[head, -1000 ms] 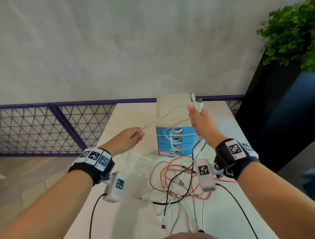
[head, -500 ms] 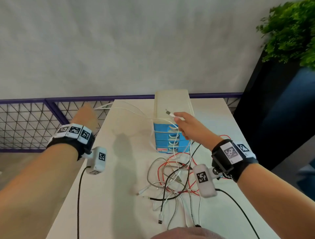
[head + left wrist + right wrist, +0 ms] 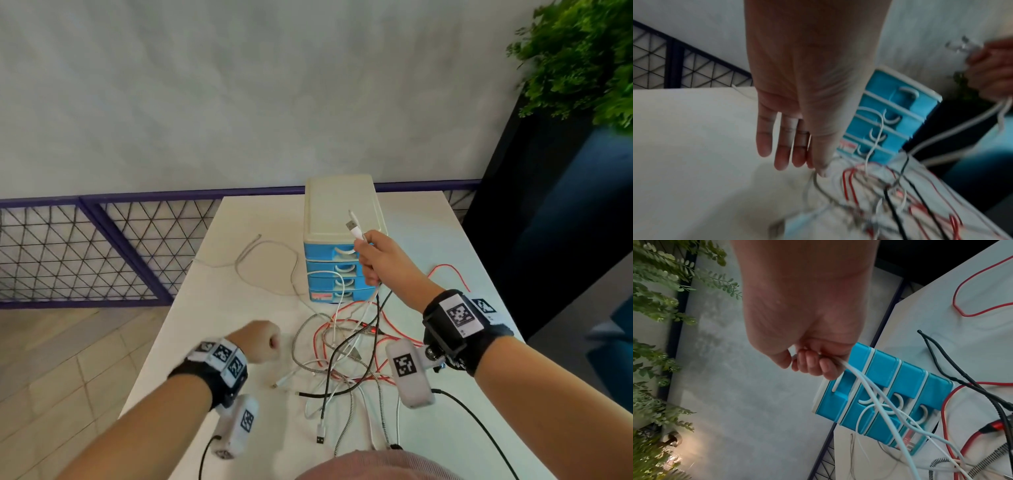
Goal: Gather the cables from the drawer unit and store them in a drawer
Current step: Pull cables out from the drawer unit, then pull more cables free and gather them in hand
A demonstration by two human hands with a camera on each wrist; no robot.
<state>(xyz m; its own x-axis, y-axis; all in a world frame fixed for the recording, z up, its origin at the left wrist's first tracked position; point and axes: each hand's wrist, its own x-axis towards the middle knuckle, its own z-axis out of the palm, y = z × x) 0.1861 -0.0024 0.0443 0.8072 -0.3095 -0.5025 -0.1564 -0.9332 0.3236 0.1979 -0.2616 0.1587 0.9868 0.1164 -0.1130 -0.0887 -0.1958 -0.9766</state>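
A cream drawer unit [image 3: 342, 205] with several blue drawers [image 3: 890, 378] stands at the table's far middle. My right hand [image 3: 373, 260] grips white cables [image 3: 869, 386] in front of the top drawer, their plugs [image 3: 354, 226] sticking up above the fist. The cables hang down across the drawer fronts into a tangle of red, black, white and braided cables [image 3: 346, 359] on the table. My left hand [image 3: 263, 342] hovers at the tangle's left edge, holding nothing. In the left wrist view its fingers [image 3: 781, 154] point straight down. A thin pale cable [image 3: 263, 253] lies loose left of the unit.
The white table [image 3: 222, 342] ends at left over a tiled floor, with a purple mesh railing [image 3: 102, 253] behind it. A dark planter with a green plant [image 3: 582, 61] stands at the right. A red cable loop [image 3: 448, 274] lies right of the unit.
My left hand let go of the pale cable it had pulled out to the left; the cable now lies on the table. That hand came down beside the tangle. My right hand lowered slightly.
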